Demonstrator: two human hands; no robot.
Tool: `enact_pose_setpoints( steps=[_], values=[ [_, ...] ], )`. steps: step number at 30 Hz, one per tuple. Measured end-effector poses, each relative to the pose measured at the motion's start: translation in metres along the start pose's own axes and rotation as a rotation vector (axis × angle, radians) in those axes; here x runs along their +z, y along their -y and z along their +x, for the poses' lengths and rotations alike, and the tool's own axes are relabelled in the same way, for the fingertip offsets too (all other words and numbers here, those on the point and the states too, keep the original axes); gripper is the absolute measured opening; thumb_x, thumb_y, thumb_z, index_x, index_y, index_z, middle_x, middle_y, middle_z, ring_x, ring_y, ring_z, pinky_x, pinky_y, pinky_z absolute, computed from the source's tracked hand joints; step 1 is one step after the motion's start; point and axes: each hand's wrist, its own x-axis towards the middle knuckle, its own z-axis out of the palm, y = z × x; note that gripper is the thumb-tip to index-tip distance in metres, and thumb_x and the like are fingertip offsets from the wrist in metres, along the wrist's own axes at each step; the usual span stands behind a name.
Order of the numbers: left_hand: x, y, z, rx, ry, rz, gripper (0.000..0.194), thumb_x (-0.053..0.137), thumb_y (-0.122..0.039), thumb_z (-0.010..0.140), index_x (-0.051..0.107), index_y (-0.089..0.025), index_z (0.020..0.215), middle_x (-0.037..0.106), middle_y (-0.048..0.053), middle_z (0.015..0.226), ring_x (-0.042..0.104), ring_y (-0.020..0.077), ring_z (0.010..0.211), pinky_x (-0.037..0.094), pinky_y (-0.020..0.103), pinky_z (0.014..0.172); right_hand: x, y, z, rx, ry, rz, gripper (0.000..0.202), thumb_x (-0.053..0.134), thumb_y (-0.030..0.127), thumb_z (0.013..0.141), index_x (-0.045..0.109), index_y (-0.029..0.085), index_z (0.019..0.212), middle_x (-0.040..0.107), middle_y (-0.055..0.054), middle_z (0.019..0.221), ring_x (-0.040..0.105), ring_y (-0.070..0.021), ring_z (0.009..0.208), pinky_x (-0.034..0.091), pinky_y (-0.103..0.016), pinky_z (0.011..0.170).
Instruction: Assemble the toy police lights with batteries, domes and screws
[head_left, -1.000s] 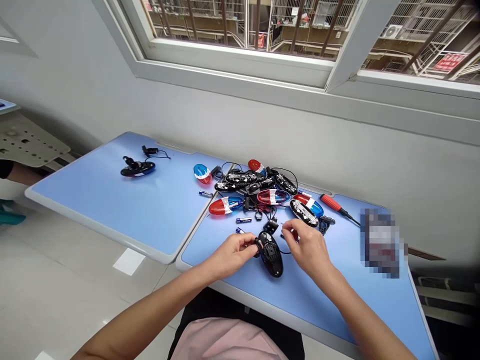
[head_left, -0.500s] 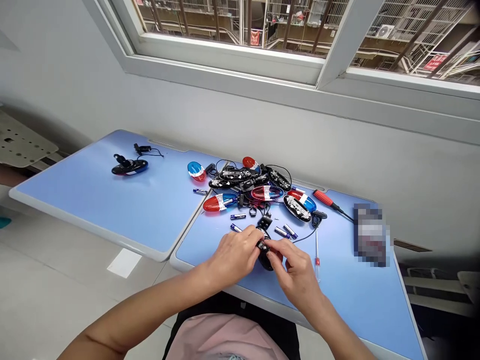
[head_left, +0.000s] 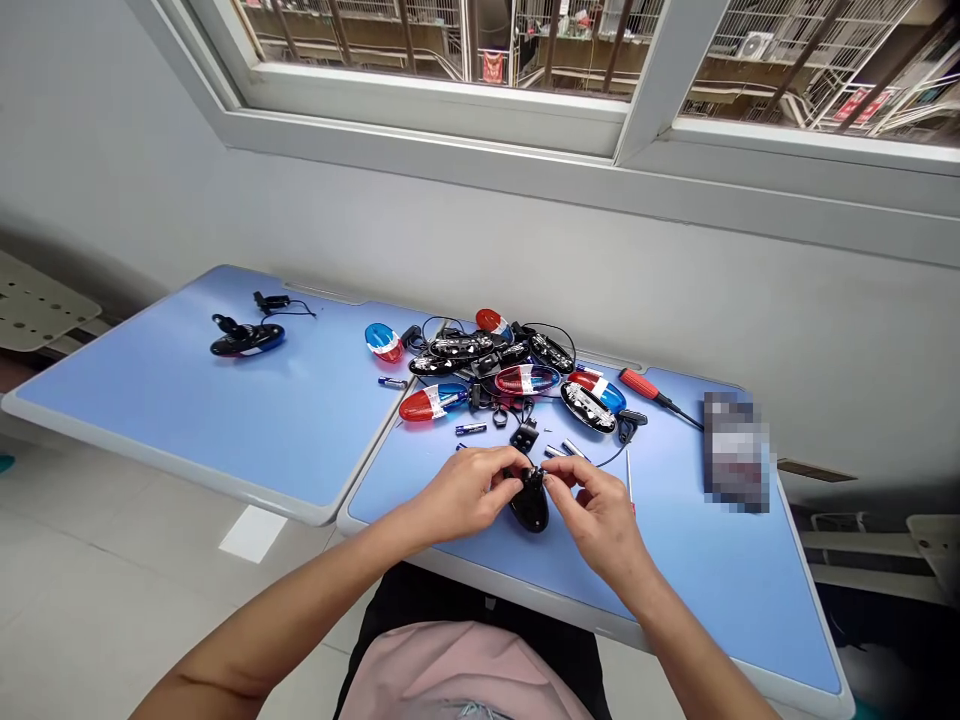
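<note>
At the near edge of the right-hand table (head_left: pixel 697 590), in the head view, here are your two hands, meeting over a black oval unit (head_left: pixel 531 512) that lies on the blue top, its lower end pointing toward you. Your left hand (head_left: pixel 480 492) is at its left side, fingers bent and thumb drawn in, only a small gap between the tips; they're right at a small black fitting (head_left: pixel 535 478) on the unit's upper part, though whether they grip it, you can't tell from here. Over on the other side your right hand (head_left: pixel 589 500) has thumb and forefinger nearly together, tips up against that same fitting, and a firm pinch can't be made out either. Just beyond your fingers sits a black bracket (head_left: pixel 525 435), with a black ring (head_left: pixel 500 417) near it and a battery (head_left: pixel 471 429) to its left. Two more batteries (head_left: pixel 576 448) lie just past your right fingertips, and a thin metal shaft (head_left: pixel 629 470) runs down behind that hand. Farther back it's a crowd: black housings (head_left: pixel 461 347) heaped with cables, and red-and-blue covers (head_left: pixel 433 402) in among them. Off to the right, a red-handled screwdriver (head_left: pixel 649 388) points its shaft at a blurred-out package (head_left: pixel 736 450). And on the left-hand table (head_left: pixel 300 430), well apart from the heap, rests another black unit (head_left: pixel 247 340), a mount standing up from it, with a cabled black piece (head_left: pixel 270 302) just behind.
</note>
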Motion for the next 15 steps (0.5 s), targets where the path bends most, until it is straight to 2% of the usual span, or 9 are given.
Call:
enact_pose_setpoints(
  steps=[4,8,11,13,15],
  values=[
    [-0.003,0.008,0.004,0.023,-0.066,-0.009,0.014,0.056,-0.013,0.085,0.066,-0.018,0.094,0.065,0.003,0.093,0.057,0.0144,0.072,0.044,0.026,0.067,-0.004,-0.007,0.001,0.052,-0.06,0.079,0.02,0.058,0.033,0.088,0.073,0.021,0.092,0.069,-0.003,0.085,0.058,-0.0124,0.064,0.042,-0.022,0.051],
    [-0.003,0.021,0.01,0.132,-0.074,-0.057,0.015,0.057,-0.012,0.084,0.066,-0.019,0.093,0.068,0.004,0.096,0.059,0.0191,0.09,0.046,0.03,0.077,-0.003,-0.013,-0.021,0.048,-0.113,0.108,0.018,0.058,0.031,0.09,0.074,0.024,0.093,0.067,-0.004,0.089,0.061,-0.0147,0.075,0.045,-0.023,0.056],
    [-0.003,0.029,0.014,0.234,-0.053,-0.093,0.013,0.058,-0.013,0.085,0.066,-0.019,0.093,0.069,0.006,0.095,0.059,0.0208,0.094,0.047,0.034,0.085,0.015,-0.013,-0.051,0.006,-0.178,0.183,0.016,0.056,0.024,0.092,0.072,0.025,0.096,0.065,-0.003,0.088,0.061,-0.0136,0.075,0.048,-0.023,0.061],
    [-0.004,0.032,0.014,0.284,-0.043,-0.13,0.013,0.057,-0.013,0.086,0.066,-0.018,0.094,0.068,0.007,0.093,0.059,0.0202,0.091,0.047,0.035,0.085,0.031,-0.014,-0.066,-0.057,-0.146,0.22,0.019,0.054,0.019,0.093,0.071,0.026,0.099,0.064,-0.003,0.089,0.06,-0.0121,0.071,0.047,-0.023,0.06],
    [-0.006,0.034,0.012,0.308,-0.036,-0.162,0.015,0.056,-0.013,0.087,0.066,-0.018,0.095,0.069,0.007,0.093,0.059,0.02,0.092,0.047,0.035,0.085,0.043,-0.015,-0.073,-0.125,-0.135,0.218,0.021,0.053,0.016,0.093,0.07,0.026,0.1,0.064,-0.003,0.089,0.061,-0.0129,0.076,0.048,-0.025,0.065]
  ],
)
